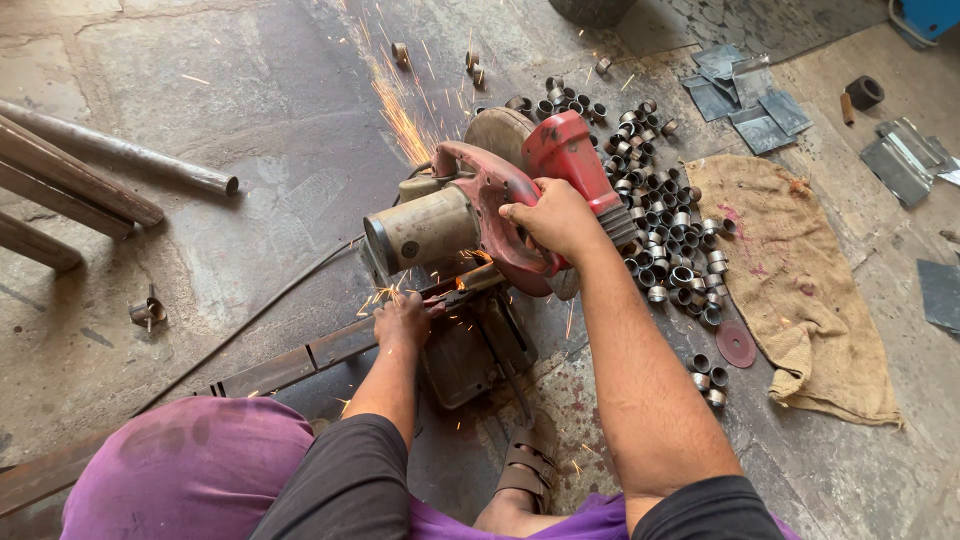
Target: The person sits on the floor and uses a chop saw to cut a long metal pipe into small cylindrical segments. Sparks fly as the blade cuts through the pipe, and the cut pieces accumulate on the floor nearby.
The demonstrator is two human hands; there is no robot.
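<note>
The saw (480, 215) is held down by its red handle, around which the right hand (555, 220) is fully closed. The left hand (402, 320) is closed over the steel bar (300, 358), which lies across the saw's base on the floor and is pressed just beside the cut. Sparks (400, 110) are thrown away from the person, across the floor toward the cut rings (665, 225).

The left grip is judged too close to the blade: should the bar twist or the disc bind, the hand could be pulled in or burned by the sparks seen right at the fingers. A bare sandalled foot (525, 470) is placed near the base and could be struck by hot offcuts. The sack (800, 285) could be set smouldering by stray sparks.
</note>
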